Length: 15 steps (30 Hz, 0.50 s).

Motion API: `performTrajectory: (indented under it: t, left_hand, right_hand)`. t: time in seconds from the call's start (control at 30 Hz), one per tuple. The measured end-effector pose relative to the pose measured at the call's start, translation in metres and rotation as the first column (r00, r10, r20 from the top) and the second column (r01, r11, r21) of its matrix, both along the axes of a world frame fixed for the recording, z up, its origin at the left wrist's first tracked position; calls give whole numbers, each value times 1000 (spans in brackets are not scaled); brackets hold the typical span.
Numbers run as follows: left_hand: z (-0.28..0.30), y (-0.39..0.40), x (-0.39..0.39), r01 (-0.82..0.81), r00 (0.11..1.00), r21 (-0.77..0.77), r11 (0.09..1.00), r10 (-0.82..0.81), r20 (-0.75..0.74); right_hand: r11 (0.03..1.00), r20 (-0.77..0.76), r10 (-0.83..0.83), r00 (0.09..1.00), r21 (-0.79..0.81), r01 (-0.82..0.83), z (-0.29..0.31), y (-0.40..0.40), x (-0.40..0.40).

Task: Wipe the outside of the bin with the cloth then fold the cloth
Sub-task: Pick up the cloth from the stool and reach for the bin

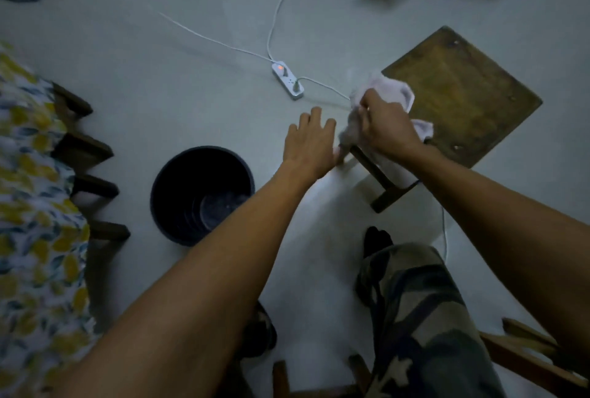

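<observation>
A dark round bin stands upright on the pale floor, left of centre, with its opening facing up. A pale pink cloth lies bunched at the near-left corner of a wooden stool. My right hand is closed on the cloth at that corner. My left hand hovers just left of it with fingers spread and nothing in it, close to the cloth's hanging edge. The bin is about an arm's width left of both hands.
A white power strip with a lit red switch and white cables lies on the floor beyond my hands. Dark chair legs and a leaf-patterned fabric fill the left. My camouflage-clad leg is at the bottom right.
</observation>
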State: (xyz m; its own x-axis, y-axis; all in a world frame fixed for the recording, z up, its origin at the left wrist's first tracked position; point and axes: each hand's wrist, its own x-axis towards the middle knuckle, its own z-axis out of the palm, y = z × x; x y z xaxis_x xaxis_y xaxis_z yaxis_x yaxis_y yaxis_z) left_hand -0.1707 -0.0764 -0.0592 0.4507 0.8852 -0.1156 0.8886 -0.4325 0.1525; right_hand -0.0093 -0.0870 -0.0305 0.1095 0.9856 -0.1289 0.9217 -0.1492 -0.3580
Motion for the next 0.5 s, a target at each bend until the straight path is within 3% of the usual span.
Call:
performTrajectory:
  t: [0.13, 0.3, 0.5]
  left_hand:
    - [14, -21, -92, -144, 989, -31, 989, 142, -47]
    - [35, -63, -195, -287, 956, -63, 956, 281, -85]
    - [43, -97, -259, -428, 901, -53, 902, 422, -98]
  right_hand:
    - [999, -201, -51, 978, -21, 48, 7, -10, -61]
    - [989, -299, -151, 942, -50, 143, 10, -23, -124]
    - [999, -360, -18, 933, -33, 7, 14, -25, -185]
